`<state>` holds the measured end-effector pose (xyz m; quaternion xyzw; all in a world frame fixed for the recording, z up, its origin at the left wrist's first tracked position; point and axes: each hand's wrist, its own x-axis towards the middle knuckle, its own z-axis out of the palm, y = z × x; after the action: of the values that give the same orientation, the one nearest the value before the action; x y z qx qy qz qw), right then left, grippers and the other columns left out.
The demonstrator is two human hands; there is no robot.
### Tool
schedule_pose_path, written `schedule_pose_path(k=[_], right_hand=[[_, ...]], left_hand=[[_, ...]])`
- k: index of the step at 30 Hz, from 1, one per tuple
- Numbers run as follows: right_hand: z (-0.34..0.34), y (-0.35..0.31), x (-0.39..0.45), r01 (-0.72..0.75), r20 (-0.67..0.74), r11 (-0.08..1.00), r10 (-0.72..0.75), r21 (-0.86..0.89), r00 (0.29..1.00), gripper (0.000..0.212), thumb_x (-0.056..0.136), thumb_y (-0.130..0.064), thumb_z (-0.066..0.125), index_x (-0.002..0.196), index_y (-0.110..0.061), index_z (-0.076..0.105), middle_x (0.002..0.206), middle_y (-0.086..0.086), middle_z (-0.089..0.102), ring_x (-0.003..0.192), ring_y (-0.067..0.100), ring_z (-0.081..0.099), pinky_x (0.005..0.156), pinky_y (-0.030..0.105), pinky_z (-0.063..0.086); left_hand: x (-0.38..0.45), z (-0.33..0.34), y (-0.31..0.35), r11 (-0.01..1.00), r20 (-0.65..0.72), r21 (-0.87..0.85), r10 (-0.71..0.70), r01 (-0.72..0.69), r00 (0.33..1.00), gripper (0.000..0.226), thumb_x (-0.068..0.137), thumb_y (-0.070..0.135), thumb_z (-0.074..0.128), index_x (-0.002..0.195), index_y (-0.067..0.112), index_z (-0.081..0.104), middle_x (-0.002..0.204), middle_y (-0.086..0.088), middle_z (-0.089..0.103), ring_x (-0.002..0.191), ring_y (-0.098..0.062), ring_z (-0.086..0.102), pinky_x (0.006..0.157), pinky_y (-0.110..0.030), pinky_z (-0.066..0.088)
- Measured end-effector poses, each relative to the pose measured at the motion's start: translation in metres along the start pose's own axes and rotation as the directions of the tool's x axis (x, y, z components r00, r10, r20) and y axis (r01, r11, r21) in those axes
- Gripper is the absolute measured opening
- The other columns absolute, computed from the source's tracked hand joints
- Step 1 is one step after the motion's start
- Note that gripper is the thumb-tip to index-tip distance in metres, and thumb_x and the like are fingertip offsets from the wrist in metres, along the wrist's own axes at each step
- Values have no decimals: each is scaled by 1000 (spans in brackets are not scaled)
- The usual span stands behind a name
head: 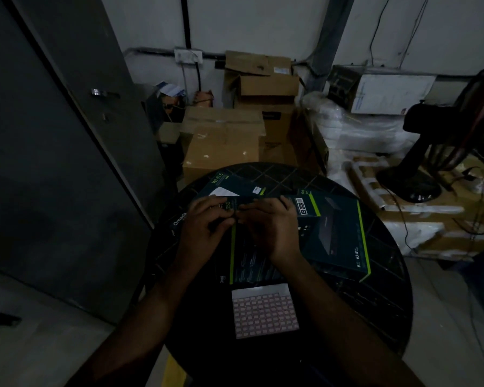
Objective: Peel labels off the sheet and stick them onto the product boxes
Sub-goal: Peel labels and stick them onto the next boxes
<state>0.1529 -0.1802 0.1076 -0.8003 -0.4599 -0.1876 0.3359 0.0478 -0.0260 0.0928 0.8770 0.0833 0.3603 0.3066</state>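
A sheet of small pink labels [265,312] lies on the near part of a round dark table [380,303]. Beyond it are three dark teal product boxes with green edges: one in the middle [249,263], one at the right [338,236], one at the back [235,184]. My left hand [204,227] and my right hand [271,227] meet fingertip to fingertip over the top edge of the middle box. The dim light hides whether a label sits between the fingertips.
Brown cardboard cartons [224,141] are stacked behind the table against the wall. White wrapped bundles [361,129] and a black pedestal fan [419,169] with cables stand at the right. A dark grey door [53,135] fills the left side.
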Motion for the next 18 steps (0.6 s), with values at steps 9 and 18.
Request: schedule_pose_path(k=[9, 18], right_hand=[[-41, 35, -16, -51, -85, 988, 39, -145, 996, 13, 82, -43, 75, 94, -41, 78, 115, -21, 70, 116, 19, 56, 96, 45, 38], [-69, 79, -29, -302, -63, 927, 323, 223, 944, 18, 73, -23, 87, 90, -19, 81, 117, 3, 70, 110, 4, 65, 85, 30, 58]], left_hand=[[0, -4, -9, 991, 19, -132, -27, 29, 999, 21, 85, 37, 65, 97, 22, 76, 116, 14, 65, 121, -8, 48, 101, -18, 35], [-1, -2, -10, 986, 28, -155, -64, 68, 998, 21, 86, 38, 64, 101, 26, 73, 117, 17, 64, 125, -3, 45, 105, -25, 36]])
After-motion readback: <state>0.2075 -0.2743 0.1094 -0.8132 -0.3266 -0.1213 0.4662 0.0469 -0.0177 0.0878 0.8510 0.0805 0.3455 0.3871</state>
